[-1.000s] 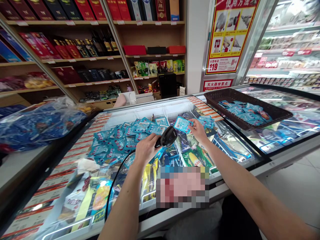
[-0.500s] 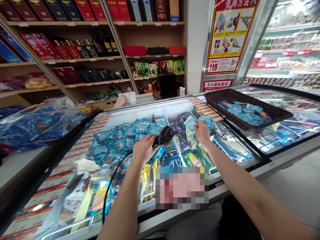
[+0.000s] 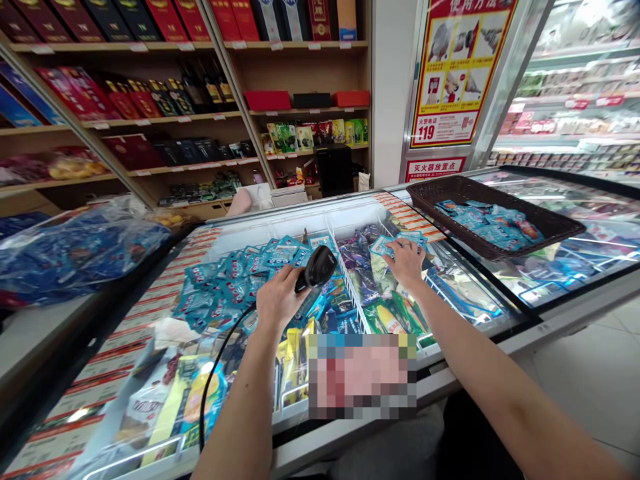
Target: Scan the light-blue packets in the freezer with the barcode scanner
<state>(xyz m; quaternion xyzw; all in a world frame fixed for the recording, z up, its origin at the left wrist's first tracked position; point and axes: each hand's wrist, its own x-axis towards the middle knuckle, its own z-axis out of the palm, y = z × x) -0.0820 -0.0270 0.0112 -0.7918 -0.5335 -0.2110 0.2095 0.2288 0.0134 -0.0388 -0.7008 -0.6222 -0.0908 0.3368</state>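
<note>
Currently a black barcode scanner (image 3: 320, 265) is being gripped in the left hand (image 3: 278, 299), the fingers being wrapped tight round its handle while its head is being aimed toward one o'clock; its black cable (image 3: 215, 373) is trailing back toward seven o'clock. At two o'clock from the scanner, the right hand (image 3: 406, 261) is being pressed palm-down, its fingers spread flat rather than curled, onto small light-blue packets (image 3: 385, 245) lying on mixed frozen goods in the right compartment of the open chest freezer (image 3: 350, 220). Whether a packet is being pinched underneath cannot be told. At ten o'clock from the scanner, a heap of blue packets (image 3: 235, 287) is lying in the left compartment, beyond a white wire divider (image 3: 353, 293). Farther out at two o'clock, a dark basket (image 3: 550, 230) with more blue packets is resting on the freezer's glass lid.

Judging from this, the step in hand seems to be putting down or picking up one packet between scans. A next scan would call for a packet being lifted with its barcode being turned toward the scanner's head.
</note>
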